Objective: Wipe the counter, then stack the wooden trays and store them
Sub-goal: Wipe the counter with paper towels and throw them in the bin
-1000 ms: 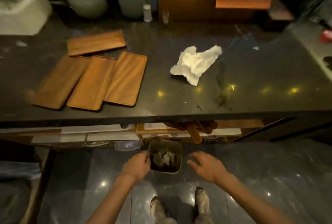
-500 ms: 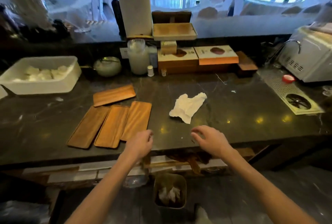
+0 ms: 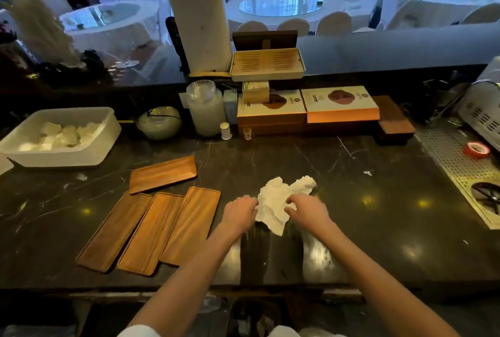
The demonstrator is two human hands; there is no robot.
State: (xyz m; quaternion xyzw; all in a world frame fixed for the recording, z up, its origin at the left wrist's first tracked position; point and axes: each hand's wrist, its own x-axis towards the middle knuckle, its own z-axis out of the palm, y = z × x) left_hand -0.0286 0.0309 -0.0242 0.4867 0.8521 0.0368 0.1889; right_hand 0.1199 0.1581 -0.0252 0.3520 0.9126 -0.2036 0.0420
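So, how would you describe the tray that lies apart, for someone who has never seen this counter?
On the dark counter, left of the white cloth, three trays lie side by side. The fourth tray sits just behind them, toward the white tub. It alone lies crosswise.

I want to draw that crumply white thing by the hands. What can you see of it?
The white cloth looks like thin, soft paper or fabric, crumpled into folds with ragged edges. It lies loosely bunched on the dark counter, right of the wooden trays and apart from them. The right hand seems to pinch its middle; the left hand touches its left edge, grip unclear.
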